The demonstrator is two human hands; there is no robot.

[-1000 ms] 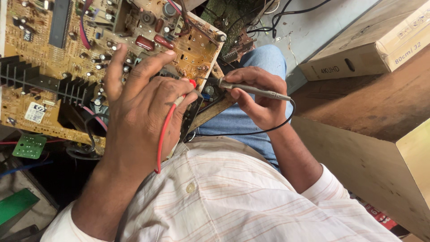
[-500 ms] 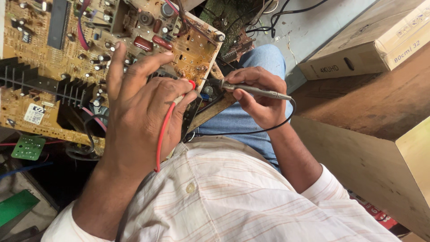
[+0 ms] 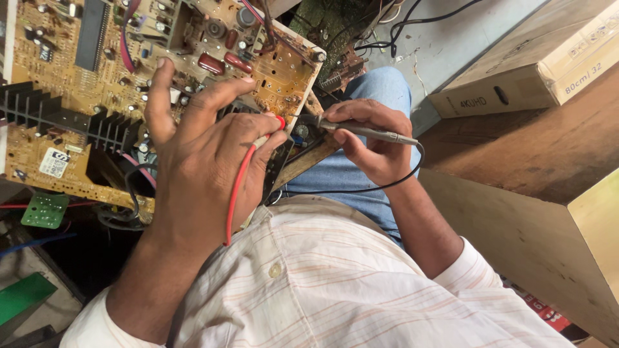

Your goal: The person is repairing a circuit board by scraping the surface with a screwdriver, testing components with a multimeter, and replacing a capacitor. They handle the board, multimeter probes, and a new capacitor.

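Observation:
A tan circuit board (image 3: 71, 77) with a black finned heat sink (image 3: 51, 122), capacitors and red parts lies tilted across my lap. My left hand (image 3: 206, 154) rests over the board's lower right part and pinches a red test probe (image 3: 274, 129), whose red lead (image 3: 235, 193) runs down past my wrist. My right hand (image 3: 371, 142) grips a dark grey probe (image 3: 367, 132) like a pen, its tip pointing left at the board's edge. A black lead (image 3: 361, 189) loops from that probe under my hand.
A small green board (image 3: 44, 209) hangs off red wires at lower left. A long cardboard box (image 3: 535, 61) lies at upper right on a brown wooden surface (image 3: 535, 154). Black cables (image 3: 412, 22) trail over the grey floor at the top.
Both hands stay on their probes at the board's right edge; the view has shifted only slightly.

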